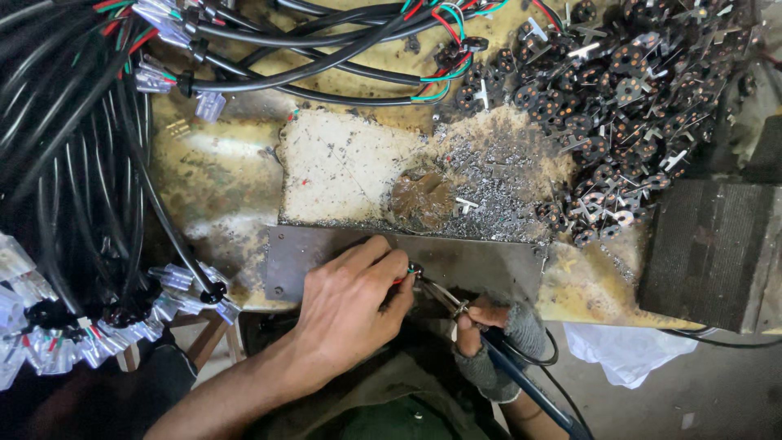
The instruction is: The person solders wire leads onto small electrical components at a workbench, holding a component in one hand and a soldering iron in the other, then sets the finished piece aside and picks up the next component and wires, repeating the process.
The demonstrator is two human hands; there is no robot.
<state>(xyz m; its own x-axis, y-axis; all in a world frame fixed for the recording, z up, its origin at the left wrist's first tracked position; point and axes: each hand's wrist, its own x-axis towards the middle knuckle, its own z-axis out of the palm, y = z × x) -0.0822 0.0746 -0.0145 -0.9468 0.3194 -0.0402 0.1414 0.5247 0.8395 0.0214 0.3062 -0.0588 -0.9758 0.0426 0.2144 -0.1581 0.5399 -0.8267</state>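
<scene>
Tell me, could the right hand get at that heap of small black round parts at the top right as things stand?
Probably not at once. The right hand grips a soldering tool at the near edge, and the heap of black parts lies across the metal plate. Nothing blocks the way.

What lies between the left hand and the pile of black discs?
Head view: a grey metal plate, then metal shavings on the bench, between left hand and discs.
</scene>
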